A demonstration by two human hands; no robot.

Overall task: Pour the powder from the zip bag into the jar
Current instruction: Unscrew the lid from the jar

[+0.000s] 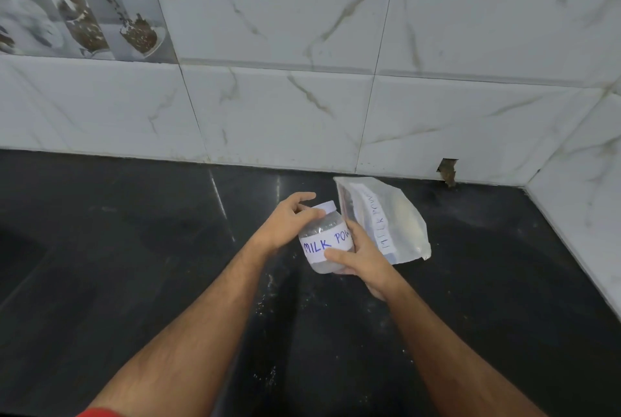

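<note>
A small clear plastic jar with a white lid and a paper label reading "MILK POW" is tilted a little above the black counter. My right hand wraps around the jar's body from the right and below. Over the lid end sits my left hand, its fingers curled around the lid. Just right of the jar, the clear zip bag, labelled "MILK POW" and holding pale powder, lies flat on the counter. Neither hand touches it.
The black stone counter spreads to the left and front, with specks of spilled powder near the middle. White marble-pattern wall tiles close the back and the right corner. A chipped hole shows at the wall's base.
</note>
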